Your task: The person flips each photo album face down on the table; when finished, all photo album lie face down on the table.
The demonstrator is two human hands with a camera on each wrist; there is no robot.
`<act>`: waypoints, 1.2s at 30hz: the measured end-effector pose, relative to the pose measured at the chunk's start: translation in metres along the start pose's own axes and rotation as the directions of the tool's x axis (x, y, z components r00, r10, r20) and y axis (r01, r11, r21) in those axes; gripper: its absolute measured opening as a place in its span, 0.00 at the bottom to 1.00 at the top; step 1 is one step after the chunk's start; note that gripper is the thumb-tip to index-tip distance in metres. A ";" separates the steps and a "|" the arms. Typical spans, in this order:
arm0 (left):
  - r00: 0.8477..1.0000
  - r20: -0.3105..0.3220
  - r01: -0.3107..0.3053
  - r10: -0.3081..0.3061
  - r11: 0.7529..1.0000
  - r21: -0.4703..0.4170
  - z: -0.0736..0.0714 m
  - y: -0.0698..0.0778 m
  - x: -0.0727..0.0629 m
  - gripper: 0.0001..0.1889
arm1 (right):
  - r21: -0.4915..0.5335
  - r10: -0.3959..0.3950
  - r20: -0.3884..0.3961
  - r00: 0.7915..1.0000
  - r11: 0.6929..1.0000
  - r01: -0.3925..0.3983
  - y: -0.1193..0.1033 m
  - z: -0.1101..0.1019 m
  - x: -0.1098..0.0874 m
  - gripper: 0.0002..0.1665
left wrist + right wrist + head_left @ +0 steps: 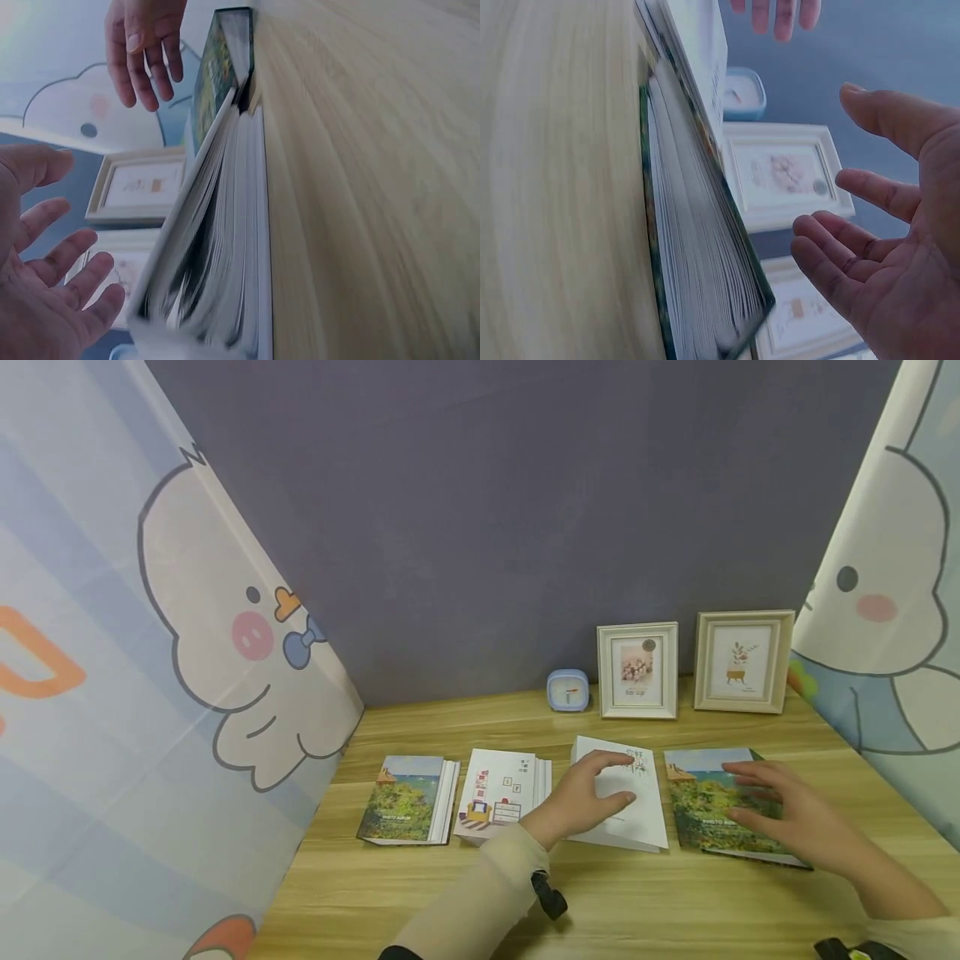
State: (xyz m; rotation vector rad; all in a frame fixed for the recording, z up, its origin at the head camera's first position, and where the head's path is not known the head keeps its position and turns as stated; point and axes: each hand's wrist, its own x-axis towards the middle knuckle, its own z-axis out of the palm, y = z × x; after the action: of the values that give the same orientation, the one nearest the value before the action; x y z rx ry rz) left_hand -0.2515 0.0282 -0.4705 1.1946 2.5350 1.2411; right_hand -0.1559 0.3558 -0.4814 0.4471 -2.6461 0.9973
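Four-cornered photo albums lie in a row on the wooden table. My left hand (581,795) hovers over the white photo album (626,817), fingers spread and holding nothing. In the left wrist view that album's page edges (225,247) fan slightly apart, beside the relaxed left fingers (64,259). Above the painted-landscape photo album (712,802) at the right, my right hand (798,818) is held with loose fingers and nothing in them. The right wrist view shows this album's pages (697,225) and dark green cover, apart from the right hand (900,225).
To the left lie a white album with a furniture drawing (491,793) and another landscape album (405,797). A small blue clock (567,690) and two picture frames, one cream (637,710) and one beige (780,668), stand along the back wall. Printed curtains (97,568) hang at both sides.
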 end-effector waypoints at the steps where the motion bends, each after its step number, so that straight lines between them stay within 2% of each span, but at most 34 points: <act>1: 1.000 -0.015 0.008 -0.008 1.000 -0.004 -0.002 -0.003 -0.002 0.27 | -0.001 -0.003 0.008 1.000 1.000 0.003 -0.002 0.001 0.002 0.38; 6: 0.993 -0.059 0.094 -0.099 0.992 -0.078 -0.014 -0.013 -0.012 0.31 | 0.026 -0.017 0.038 0.999 1.000 0.016 -0.012 0.010 0.011 0.41; 12: 0.973 -0.084 0.199 -0.215 0.966 -0.167 -0.024 -0.021 -0.024 0.35 | 0.074 -0.036 0.077 0.996 0.997 0.030 -0.020 0.021 0.019 0.42; 20: 0.961 -0.069 0.241 -0.269 0.930 -0.278 -0.029 -0.032 -0.038 0.38 | 0.094 -0.058 0.117 0.991 0.994 0.047 -0.032 0.033 0.029 0.43; 27: 0.938 -0.041 0.311 -0.345 0.887 -0.341 -0.029 -0.041 -0.050 0.41 | 0.087 -0.045 0.152 0.987 0.996 0.032 -0.039 0.044 0.039 0.44; 36: 0.931 -0.009 0.329 -0.365 0.851 -0.409 -0.031 -0.043 -0.062 0.38 | 0.100 -0.007 0.215 0.977 0.995 -0.014 -0.048 0.057 0.051 0.48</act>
State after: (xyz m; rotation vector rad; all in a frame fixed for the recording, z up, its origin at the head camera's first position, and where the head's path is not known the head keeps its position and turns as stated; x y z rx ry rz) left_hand -0.2464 -0.0496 -0.4950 0.5730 2.2464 1.6279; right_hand -0.1929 0.2728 -0.4759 0.6051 -2.7945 1.1469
